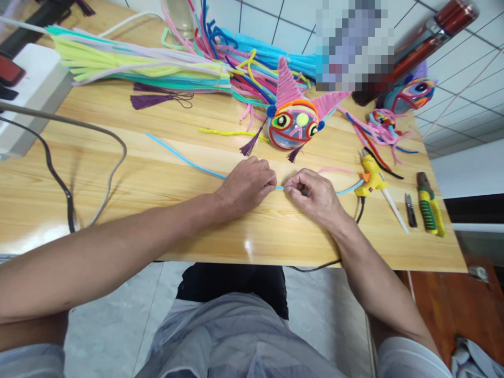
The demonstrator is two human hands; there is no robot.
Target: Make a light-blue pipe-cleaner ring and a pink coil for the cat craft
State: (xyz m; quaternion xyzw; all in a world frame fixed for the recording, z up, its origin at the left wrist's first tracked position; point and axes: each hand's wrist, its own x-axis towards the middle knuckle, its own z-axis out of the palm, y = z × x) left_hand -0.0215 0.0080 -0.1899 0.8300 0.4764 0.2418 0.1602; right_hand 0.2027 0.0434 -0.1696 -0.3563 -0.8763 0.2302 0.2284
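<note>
A long blue pipe cleaner (189, 161) runs across the wooden table under both hands. My left hand (250, 181) is closed on it near the middle, and a long end trails off to the upper left. Just to the right, my right hand (313, 191) pinches the same strand, whose other end reaches toward the hot glue gun. Only a short piece shows between the two hands. Beyond them stands a mask-like figure (293, 123) with pink pointed ears, ringed eyes and purple tassels. A yellow pipe cleaner (232, 133) lies to its left.
Bundles of pipe cleaners (149, 68) lie along the back. At the right are a yellow hot glue gun (370, 178), a small cutter (410, 211) and pliers (429, 205). A white power strip (39, 94) and cables (118, 142) occupy the left. A purple tassel (151, 100) lies behind.
</note>
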